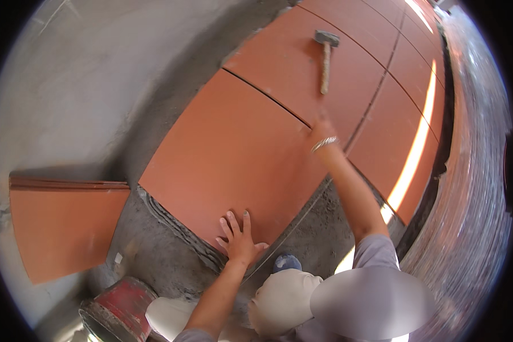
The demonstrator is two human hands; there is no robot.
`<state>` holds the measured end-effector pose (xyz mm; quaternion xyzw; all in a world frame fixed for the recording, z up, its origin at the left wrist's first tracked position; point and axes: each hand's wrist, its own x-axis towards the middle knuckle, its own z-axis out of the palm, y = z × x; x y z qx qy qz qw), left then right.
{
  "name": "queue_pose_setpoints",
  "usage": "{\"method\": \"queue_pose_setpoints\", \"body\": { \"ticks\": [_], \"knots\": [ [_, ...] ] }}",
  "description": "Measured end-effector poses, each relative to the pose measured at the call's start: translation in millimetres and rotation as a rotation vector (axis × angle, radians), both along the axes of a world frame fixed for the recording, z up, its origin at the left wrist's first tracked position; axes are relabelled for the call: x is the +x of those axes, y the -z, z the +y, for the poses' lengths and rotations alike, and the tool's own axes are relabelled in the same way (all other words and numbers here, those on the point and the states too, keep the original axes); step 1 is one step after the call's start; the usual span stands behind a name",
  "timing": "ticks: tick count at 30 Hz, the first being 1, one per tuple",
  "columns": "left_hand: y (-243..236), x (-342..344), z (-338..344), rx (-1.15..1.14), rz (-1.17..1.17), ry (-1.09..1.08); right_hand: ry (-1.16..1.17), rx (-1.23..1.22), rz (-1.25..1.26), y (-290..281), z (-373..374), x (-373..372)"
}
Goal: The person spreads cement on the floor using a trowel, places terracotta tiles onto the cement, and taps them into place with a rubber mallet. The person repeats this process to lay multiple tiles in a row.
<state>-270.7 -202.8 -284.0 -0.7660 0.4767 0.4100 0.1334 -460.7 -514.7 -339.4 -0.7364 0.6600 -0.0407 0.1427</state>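
Observation:
A large terracotta-coloured floor tile [228, 148] lies in front of me, with a dark gap along its far edge. My left hand [239, 242] rests on its near edge, palm down and fingers spread. At the tile's far right corner is my right hand [321, 128], a bracelet on its wrist; motion blurs its fingers, so I cannot make out whether they grip anything. Just beyond that hand, a mallet [326, 60] with a dark head and a light handle lies on a neighbouring laid tile [279, 62].
Several spare tiles [68, 228] lean against the left wall [80, 85]. A red, mortar-smeared bucket [122, 305] stands at the lower left. Grey mortar [171, 245] covers the floor nearby. A taut string [293, 225] runs beside the tile. Plastic-wrapped material [479, 171] lines the right.

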Motion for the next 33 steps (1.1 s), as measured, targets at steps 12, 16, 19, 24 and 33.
{"method": "queue_pose_setpoints", "body": {
  "ticks": [12,16,19,24,33],
  "knots": [
    [5,7,1,-0.006,0.052,-0.009,0.196,0.13,0.084,29,-175,-16],
    [6,11,5,-0.041,0.097,-0.039,0.353,0.021,0.1,52,-196,-42],
    [5,14,9,-0.08,0.123,-0.073,0.181,-0.214,0.109,44,-203,-72],
    [0,19,12,-0.094,0.162,-0.091,0.477,0.258,-1.031,-46,-144,-84],
    [5,29,25,-0.21,0.098,0.062,0.422,0.378,-0.884,-131,177,13]
  ]
}}
